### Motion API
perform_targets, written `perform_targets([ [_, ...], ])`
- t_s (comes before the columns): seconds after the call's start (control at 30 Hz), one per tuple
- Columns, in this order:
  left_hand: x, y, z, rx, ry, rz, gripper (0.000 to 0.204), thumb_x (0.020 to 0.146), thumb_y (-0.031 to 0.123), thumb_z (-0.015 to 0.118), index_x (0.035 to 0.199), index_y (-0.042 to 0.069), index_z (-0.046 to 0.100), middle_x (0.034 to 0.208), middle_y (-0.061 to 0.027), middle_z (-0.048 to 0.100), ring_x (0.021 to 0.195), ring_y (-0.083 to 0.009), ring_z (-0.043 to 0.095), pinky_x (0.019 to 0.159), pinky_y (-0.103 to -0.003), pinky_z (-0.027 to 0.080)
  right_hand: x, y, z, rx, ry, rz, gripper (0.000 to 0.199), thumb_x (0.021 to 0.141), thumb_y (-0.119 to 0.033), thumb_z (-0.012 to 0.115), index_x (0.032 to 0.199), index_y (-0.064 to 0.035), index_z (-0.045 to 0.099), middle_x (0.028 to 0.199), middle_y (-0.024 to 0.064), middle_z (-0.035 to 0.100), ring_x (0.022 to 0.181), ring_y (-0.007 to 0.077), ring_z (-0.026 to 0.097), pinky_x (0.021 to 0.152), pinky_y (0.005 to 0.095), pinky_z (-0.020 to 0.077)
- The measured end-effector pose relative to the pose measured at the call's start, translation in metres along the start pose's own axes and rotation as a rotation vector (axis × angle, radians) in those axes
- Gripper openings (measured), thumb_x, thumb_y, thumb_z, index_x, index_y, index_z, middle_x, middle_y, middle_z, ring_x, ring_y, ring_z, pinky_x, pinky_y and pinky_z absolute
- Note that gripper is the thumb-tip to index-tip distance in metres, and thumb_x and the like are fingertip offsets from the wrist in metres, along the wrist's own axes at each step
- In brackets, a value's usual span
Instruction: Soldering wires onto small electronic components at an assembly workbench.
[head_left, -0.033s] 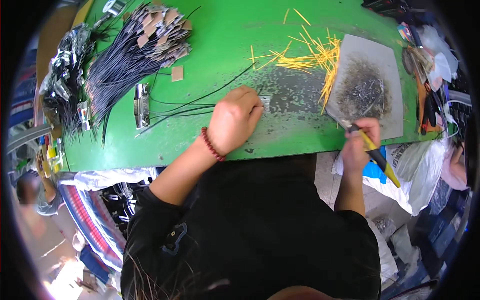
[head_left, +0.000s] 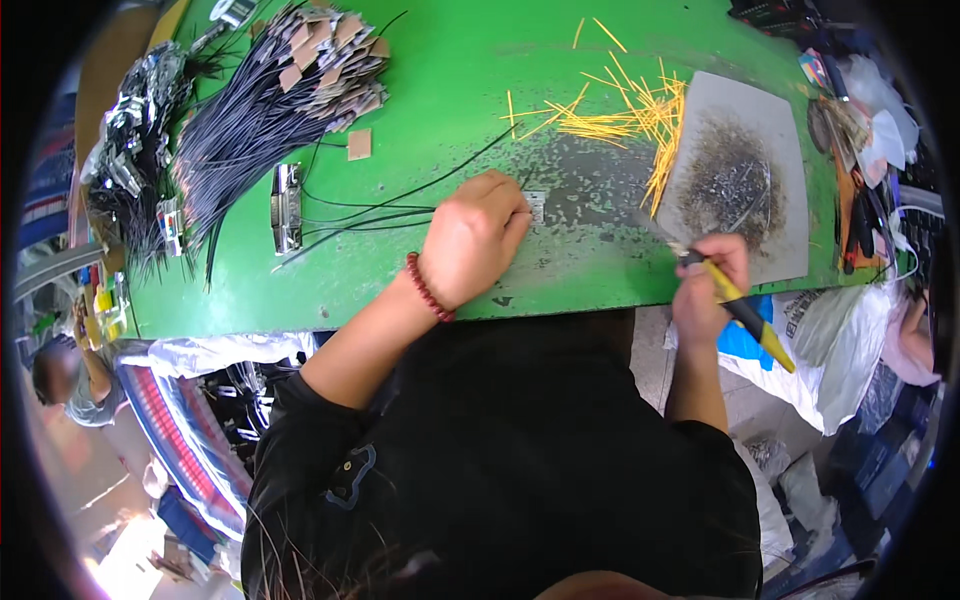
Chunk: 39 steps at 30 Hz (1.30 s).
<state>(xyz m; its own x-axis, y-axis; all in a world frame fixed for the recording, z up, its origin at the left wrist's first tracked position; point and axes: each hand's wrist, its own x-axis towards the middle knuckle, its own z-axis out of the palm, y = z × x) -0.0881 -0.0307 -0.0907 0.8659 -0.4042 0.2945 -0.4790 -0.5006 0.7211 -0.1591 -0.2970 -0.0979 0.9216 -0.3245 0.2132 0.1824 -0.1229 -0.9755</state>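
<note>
My left hand (head_left: 475,235), with a dark red bead bracelet at its wrist, rests closed on the green table (head_left: 440,80). Thin black wires (head_left: 385,215) run under it from the left, and its fingers hide their ends. Just past the fingertips sits a small whitish piece (head_left: 537,206) with tiny marks. In my right hand (head_left: 708,290) is a yellow-and-black soldering iron (head_left: 745,312), its handle slanting down to the right. The thin metal tip points up and left, short of the left hand and near the grey board (head_left: 735,110), which is scorched and strewn with silvery bits.
Yellow thin tubes (head_left: 600,125) lie scattered left of the board. A large bundle of black wires (head_left: 245,150) with brown tabs fills the upper left, beside silvery parts (head_left: 130,140). A metal piece (head_left: 286,210) stands nearer. Hand tools (head_left: 858,220) line the right edge.
My right hand has shifted slightly left with the soldering iron, bringing its tip away from the board's lower corner toward my left hand. The left hand keeps its pose.
</note>
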Motion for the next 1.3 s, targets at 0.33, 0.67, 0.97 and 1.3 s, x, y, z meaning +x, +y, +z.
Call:
perform_targets([
  [0.33, 0.001, 0.003, 0.002, 0.084, 0.02, -0.012, 0.007, 0.074, -0.002, 0.065, 0.076, -0.001, 0.058, 0.082, -0.0149, 0.059, 0.075, -0.0334, 0.06, 0.065, -0.039, 0.05, -0.01, 0.006, 0.055, 0.159, -0.204, 0.066, 0.017, 0.078, -0.004, 0.064, 0.089, -0.0025, 0.051, 0.077, -0.0006, 0.051, 0.063, 0.0028, 0.043, 0.056, 0.0191, 0.0339],
  [0.67, 0.005, 0.004, 0.001, 0.103, 0.009, -0.018, 0.007, 0.074, 0.0, 0.065, 0.074, -0.002, 0.058, 0.083, -0.015, 0.06, 0.074, -0.033, 0.06, 0.065, -0.039, 0.051, -0.006, -0.002, 0.056, 0.074, -0.286, 0.047, 0.017, 0.078, -0.005, 0.066, 0.088, -0.0013, 0.052, 0.074, 0.0006, 0.053, 0.062, 0.0037, 0.045, 0.055, 0.0205, 0.0365],
  [0.97, 0.005, 0.002, 0.001, 0.089, 0.005, -0.004, 0.006, 0.074, 0.0, 0.065, 0.074, -0.002, 0.058, 0.082, -0.0148, 0.059, 0.074, -0.0328, 0.06, 0.065, -0.039, 0.05, -0.008, 0.003, 0.056, 0.116, -0.224, 0.058, 0.017, 0.077, -0.004, 0.065, 0.087, -0.0017, 0.052, 0.074, -0.0002, 0.052, 0.061, 0.0035, 0.043, 0.055, 0.02, 0.0349],
  [1.3, 0.012, 0.006, -0.005, 0.128, -0.103, -0.042, 0.006, 0.076, 0.003, 0.063, 0.075, -0.001, 0.059, 0.081, -0.0154, 0.058, 0.075, -0.0352, 0.059, 0.066, -0.042, 0.05, -0.008, 0.002, 0.057, 0.089, -0.206, 0.053, 0.017, 0.076, -0.005, 0.065, 0.086, -0.0018, 0.052, 0.074, -0.0007, 0.051, 0.061, 0.0035, 0.043, 0.055, 0.0201, 0.0346],
])
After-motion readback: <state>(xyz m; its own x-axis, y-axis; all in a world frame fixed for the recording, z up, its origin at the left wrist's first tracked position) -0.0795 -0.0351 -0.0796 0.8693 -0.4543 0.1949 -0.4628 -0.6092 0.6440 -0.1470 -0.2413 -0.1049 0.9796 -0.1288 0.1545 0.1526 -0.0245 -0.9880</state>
